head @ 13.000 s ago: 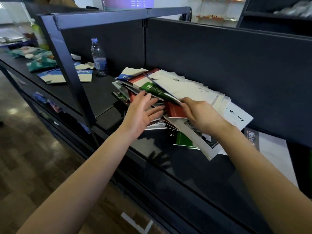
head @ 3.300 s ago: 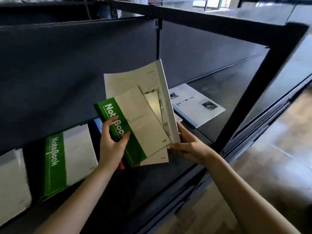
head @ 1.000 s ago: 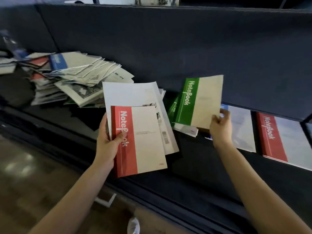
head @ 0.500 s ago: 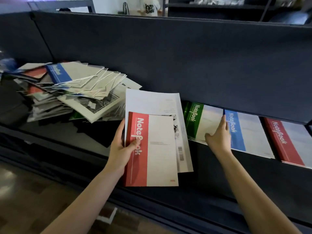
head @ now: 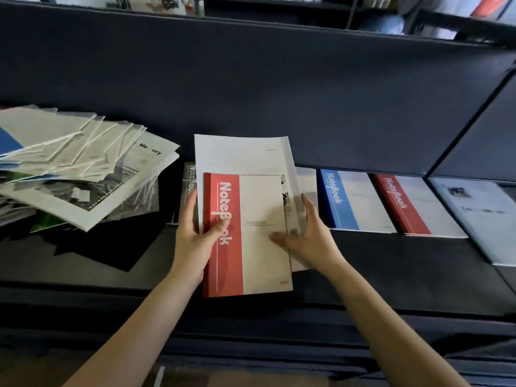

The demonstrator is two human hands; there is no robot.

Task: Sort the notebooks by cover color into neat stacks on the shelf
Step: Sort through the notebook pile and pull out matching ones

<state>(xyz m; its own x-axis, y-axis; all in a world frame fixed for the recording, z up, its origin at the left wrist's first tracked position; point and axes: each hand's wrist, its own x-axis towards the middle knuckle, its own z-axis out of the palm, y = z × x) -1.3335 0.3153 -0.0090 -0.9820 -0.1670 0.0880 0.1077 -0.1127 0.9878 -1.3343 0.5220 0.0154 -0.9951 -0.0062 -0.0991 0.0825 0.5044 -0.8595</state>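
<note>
My left hand [head: 195, 241] grips the left edge of two books held together. The thumb is curled over the red band of a red notebook [head: 251, 236], and the fingers are wrapped behind. My right hand [head: 310, 241] is at the opposite edge, thumb lying on the cream cover and fingers running up along the side. It is blurred, so I cannot tell whether it is pinching yet. Behind the red notebook, and larger than it, is a plain white notebook [head: 243, 155] with a barcode strip showing at its right edge. Both are thin, flat softcovers with matte paper fronts, and both are raised off the shelf [head: 391, 263].

Just past my left fingers lies a grey-banded notebook [head: 190, 177], mostly hidden. Past my right fingers a pale cover peeks out with its band covered, so I can't tell its colour. Further right, a blue stack [head: 351, 202], a red stack [head: 413, 208] and a white picture-cover book [head: 474, 213] lie side by side, squared against the dark back panel [head: 251, 79].

Well off to my left sits the unsorted heap [head: 78, 169]. It is a slumped fan of white, blue and green covers, one of them spiral-bound.

I judge the sorting begun but far from finished. The colour places are set, while that heap and the two books in my hands still need homes, and the red one belongs in the red stack on my right.
</note>
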